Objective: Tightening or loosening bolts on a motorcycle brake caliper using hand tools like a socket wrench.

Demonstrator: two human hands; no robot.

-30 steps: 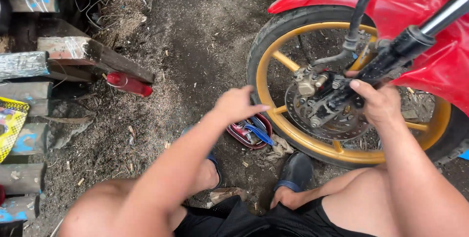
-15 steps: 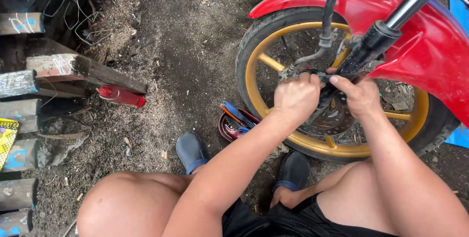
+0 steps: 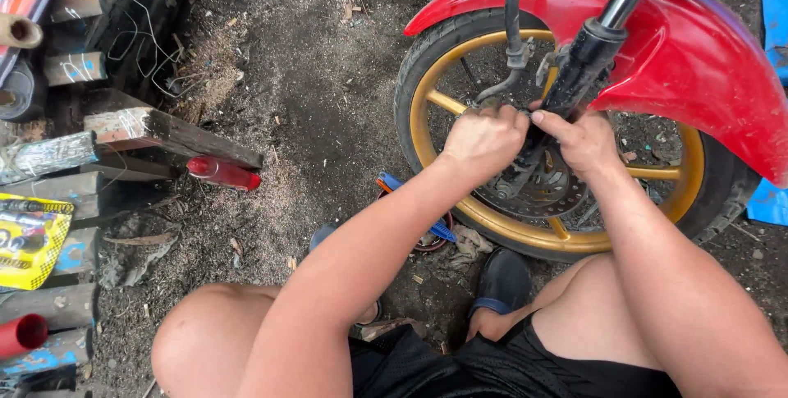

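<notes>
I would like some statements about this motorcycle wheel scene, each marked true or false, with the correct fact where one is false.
1. Both hands, the left hand and the right hand, are at the black fork leg of the gold-rimmed front wheel. True.
2. The curved fender above the wheel is blue. False: it is red.
3. A red cylindrical bottle lies on the dirt ground left of the wheel. True.
4. The left hand holds the bottle. False: the bottle lies apart, untouched.
5. The ground is clean tile. False: it is dirt with debris.
</notes>
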